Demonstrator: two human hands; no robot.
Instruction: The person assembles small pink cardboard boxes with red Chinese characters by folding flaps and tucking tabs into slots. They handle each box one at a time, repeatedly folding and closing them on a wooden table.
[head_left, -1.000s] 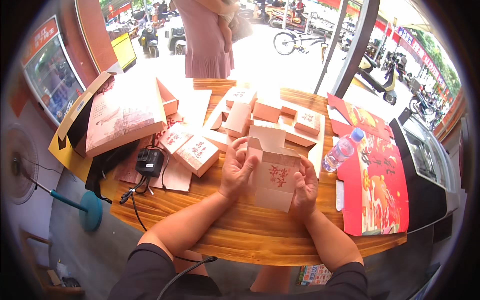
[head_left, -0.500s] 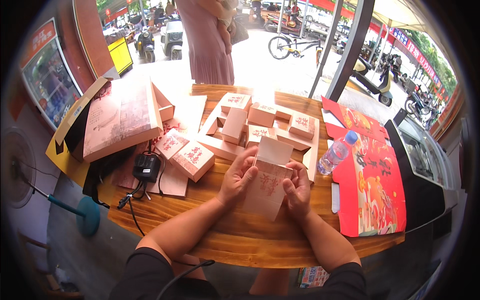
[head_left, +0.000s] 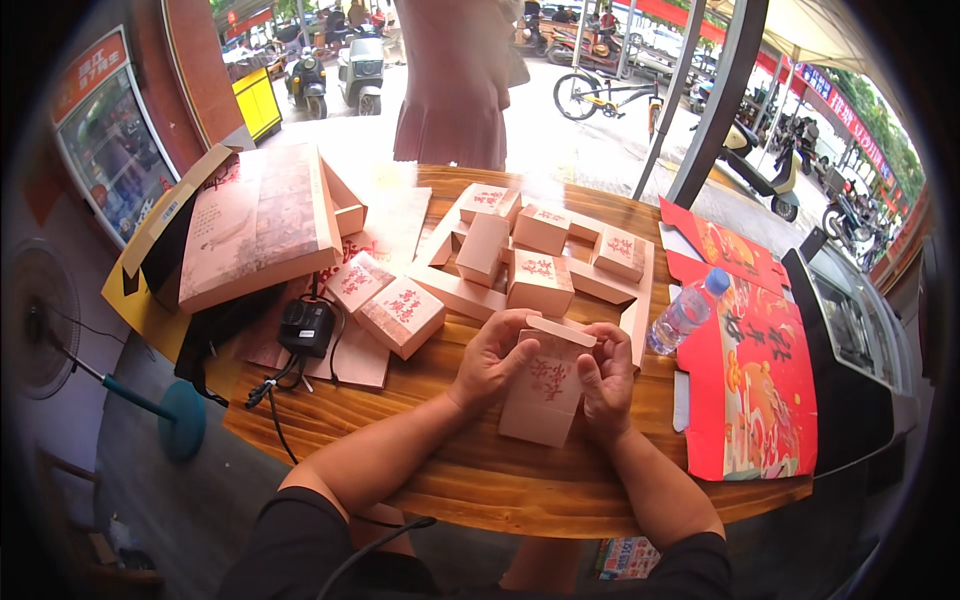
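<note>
A small pink cardboard box (head_left: 545, 395) with red lettering is held between my two hands above the near middle of the table. My left hand (head_left: 490, 368) grips its left side, thumb toward me. My right hand (head_left: 608, 378) is curled at its right side. The narrow top flap (head_left: 560, 331) is bent over the upper edge, and a long panel hangs toward me. Just beyond stands a closed small pink box (head_left: 540, 282), among several like it on a pink cardboard frame (head_left: 455, 290). Two more small boxes (head_left: 402, 318) sit left of my left hand.
A big pink box (head_left: 258, 230) leans at the left, near a black power adapter (head_left: 306, 328) with cables. At right are a water bottle (head_left: 685, 315) and flattened red printed cardboard (head_left: 765, 390). Beyond the wooden table (head_left: 440, 490) stands a person (head_left: 452, 90).
The top flap, upright before, is now bent down over the box. Both hands have stayed on it. The whole view has shifted slightly, and the person beyond the table has turned or moved.
</note>
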